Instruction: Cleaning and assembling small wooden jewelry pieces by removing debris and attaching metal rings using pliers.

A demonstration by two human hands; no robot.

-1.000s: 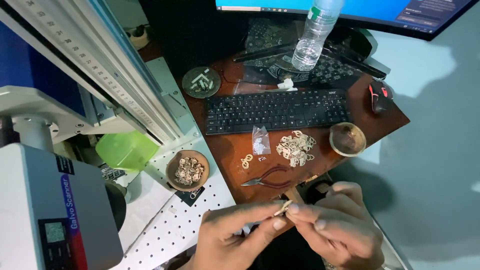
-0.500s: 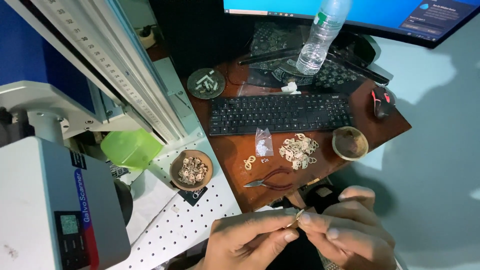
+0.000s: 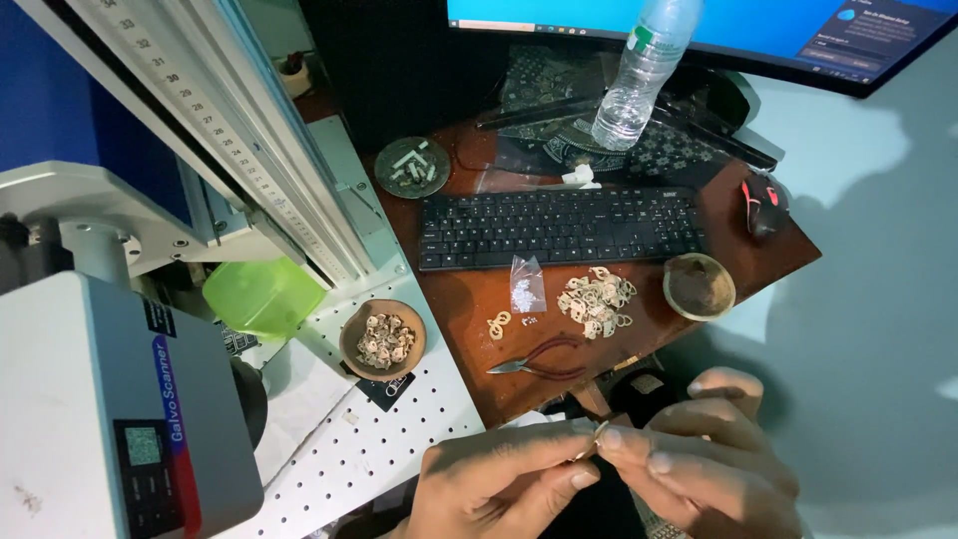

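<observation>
A reddish-brown wooden desk [image 3: 639, 299] carries a black keyboard [image 3: 559, 227], a black and red mouse [image 3: 764, 203], a clear plastic bottle [image 3: 644, 72] and a dark round dish [image 3: 412, 166]. Nearer its front edge lie a heap of pale small pieces [image 3: 596, 299], a small clear bag [image 3: 526, 283], red-handled pliers [image 3: 539, 361] and an empty brown bowl [image 3: 699, 285]. Beside the desk, a white perforated plate [image 3: 369, 439] bears a brown bowl of pieces [image 3: 383, 339].

Keyboard [image 3: 559, 228], bottle [image 3: 644, 70], pliers [image 3: 539, 361], mouse [image 3: 765, 203]
</observation>
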